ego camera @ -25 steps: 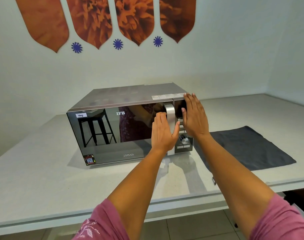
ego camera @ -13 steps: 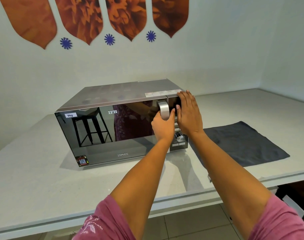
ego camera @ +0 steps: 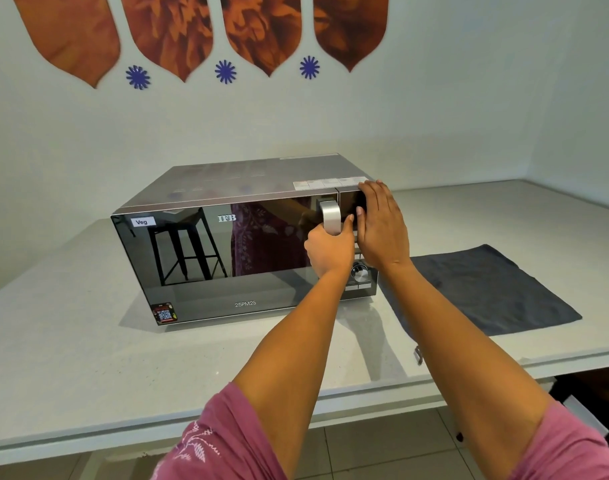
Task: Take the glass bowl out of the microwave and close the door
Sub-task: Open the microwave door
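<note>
A silver microwave (ego camera: 233, 181) with a dark mirrored door (ego camera: 209, 258) stands on the white counter, its door closed flat against the body. My left hand (ego camera: 327, 249) is wrapped around the lower part of the vertical silver door handle (ego camera: 330, 214). My right hand (ego camera: 379, 226) lies flat with fingers together against the control panel (ego camera: 360, 275) at the microwave's right end. The glass bowl is hidden; the mirrored door shows only reflections.
A dark grey cloth (ego camera: 486, 289) lies flat on the white counter (ego camera: 71, 341) just right of the microwave. The counter's front edge runs below my forearms. White walls stand behind and to the right, with orange and blue decorations up high.
My left hand has curled from an open reach into a grip on the door handle. My right hand stays pressed on the control panel. The door looks shut throughout.
</note>
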### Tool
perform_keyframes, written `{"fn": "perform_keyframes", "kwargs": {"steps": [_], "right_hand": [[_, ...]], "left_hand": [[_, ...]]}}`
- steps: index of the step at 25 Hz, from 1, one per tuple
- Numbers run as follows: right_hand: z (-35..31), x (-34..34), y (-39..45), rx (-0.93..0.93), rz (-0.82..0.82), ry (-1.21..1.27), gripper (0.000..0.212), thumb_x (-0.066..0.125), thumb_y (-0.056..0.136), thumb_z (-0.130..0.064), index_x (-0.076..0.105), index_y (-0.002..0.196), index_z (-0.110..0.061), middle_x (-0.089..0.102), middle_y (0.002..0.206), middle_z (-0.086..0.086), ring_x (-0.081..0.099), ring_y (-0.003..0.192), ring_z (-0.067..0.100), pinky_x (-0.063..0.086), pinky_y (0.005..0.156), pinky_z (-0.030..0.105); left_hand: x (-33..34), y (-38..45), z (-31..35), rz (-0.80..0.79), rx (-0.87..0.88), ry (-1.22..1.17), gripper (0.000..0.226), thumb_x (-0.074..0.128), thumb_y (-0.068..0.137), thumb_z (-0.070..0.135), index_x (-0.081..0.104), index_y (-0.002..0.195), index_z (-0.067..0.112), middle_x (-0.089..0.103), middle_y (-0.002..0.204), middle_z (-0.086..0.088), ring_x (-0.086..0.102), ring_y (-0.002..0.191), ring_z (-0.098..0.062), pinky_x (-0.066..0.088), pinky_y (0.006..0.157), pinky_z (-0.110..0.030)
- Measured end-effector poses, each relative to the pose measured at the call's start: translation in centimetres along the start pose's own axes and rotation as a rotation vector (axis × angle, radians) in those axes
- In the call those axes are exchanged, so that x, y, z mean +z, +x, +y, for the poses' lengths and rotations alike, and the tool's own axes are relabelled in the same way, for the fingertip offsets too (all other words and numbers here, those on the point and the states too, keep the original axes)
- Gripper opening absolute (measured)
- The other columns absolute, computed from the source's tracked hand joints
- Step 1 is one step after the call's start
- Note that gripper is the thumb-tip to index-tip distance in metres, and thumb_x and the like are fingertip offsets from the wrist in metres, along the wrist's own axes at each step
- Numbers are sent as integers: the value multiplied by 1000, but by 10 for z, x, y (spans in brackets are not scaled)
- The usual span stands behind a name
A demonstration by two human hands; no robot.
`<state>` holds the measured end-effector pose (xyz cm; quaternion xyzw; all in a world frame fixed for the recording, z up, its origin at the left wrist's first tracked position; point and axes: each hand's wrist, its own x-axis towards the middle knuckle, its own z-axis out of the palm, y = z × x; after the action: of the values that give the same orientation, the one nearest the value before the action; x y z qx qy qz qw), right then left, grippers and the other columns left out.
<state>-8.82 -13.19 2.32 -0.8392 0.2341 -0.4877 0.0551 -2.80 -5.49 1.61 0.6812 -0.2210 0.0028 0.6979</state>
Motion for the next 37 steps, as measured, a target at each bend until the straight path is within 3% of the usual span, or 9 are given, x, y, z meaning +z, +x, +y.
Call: {"fn": "perform_keyframes", "kwargs": {"steps": [6, 14, 17, 21, 23, 25, 28, 32, 37], "right_hand": [[4, 6, 0, -26, 43, 21, 46, 44, 103, -23, 40, 147, -9, 43, 153, 11, 33, 147, 28, 29, 120, 38], [-2, 4, 2, 6, 64, 148, 41, 39, 105, -27, 47, 141, -10, 48, 148, 10, 36, 144, 26, 28, 121, 39], [-6, -9, 6, -6, 129, 286, 34, 37, 105, -29, 57, 126, -12, 61, 128, 7, 51, 123, 21, 40, 110, 50], [-21, -25, -1, -44, 176, 623, 42, 34, 106, -35, 66, 117, -11, 68, 116, 1, 62, 112, 15, 48, 96, 23], [-33, -27, -4, -123, 108, 756, 39, 38, 106, -31, 69, 115, -9, 71, 114, 2, 65, 111, 17, 51, 94, 29], [-45, -24, -7, -166, 57, 809, 35, 41, 105, -29, 71, 112, -11, 73, 111, 2, 67, 109, 17, 52, 93, 32], [-55, -21, -13, -146, 83, 807, 36, 44, 104, -29, 75, 103, -10, 74, 104, 2, 67, 105, 13, 51, 91, 25], [-62, -23, -20, -127, 146, 845, 28, 50, 101, -21, 75, 96, -10, 73, 96, 0, 68, 97, 13, 53, 85, 25], [-74, -29, -35, -133, 194, 907, 26, 55, 96, -18, 75, 90, -3, 73, 92, 0, 70, 92, 16, 56, 82, 30]], "left_hand": [[0, -12, 4, 81, -46, 39, 30, 71, 78, 50, 64, 71, 22, 65, 62, 9, 65, 56, -8, 39, 42, -12], [-26, -43, 8, 29, 66, -53, 33, 68, 77, 54, 62, 68, 23, 56, 53, 14, 55, 46, -2, 43, 46, -10], [-43, -54, 21, 108, 183, -87, 27, 60, 81, 57, 56, 84, 30, 61, 71, 14, 60, 65, -2, 53, 62, -22], [-67, -34, 61, 325, 489, 152, 34, 56, 84, 42, 46, 108, 20, 52, 101, 7, 48, 96, -11, 30, 91, -27], [-81, -15, 85, 311, 524, 284, 47, 56, 82, 40, 46, 118, 13, 53, 118, -1, 44, 117, -19, 30, 102, -35], [-95, 6, 100, 224, 446, 522, 68, 52, 83, 48, 39, 135, 6, 45, 142, -13, 23, 142, -31, 19, 116, -46], [-119, 30, 112, 61, 233, 906, 90, 36, 88, 62, 22, 149, -3, 22, 157, -27, -2, 148, -42, -2, 120, -50], [-146, 45, 120, -139, -41, 1143, 91, 19, 90, 67, 29, 149, -1, 27, 155, -26, 13, 146, -43, -10, 117, -54], [-167, 57, 121, -187, -125, 1254, 82, 22, 88, 63, 44, 143, 7, 43, 149, -21, 23, 144, -42, -14, 114, -61]]}}
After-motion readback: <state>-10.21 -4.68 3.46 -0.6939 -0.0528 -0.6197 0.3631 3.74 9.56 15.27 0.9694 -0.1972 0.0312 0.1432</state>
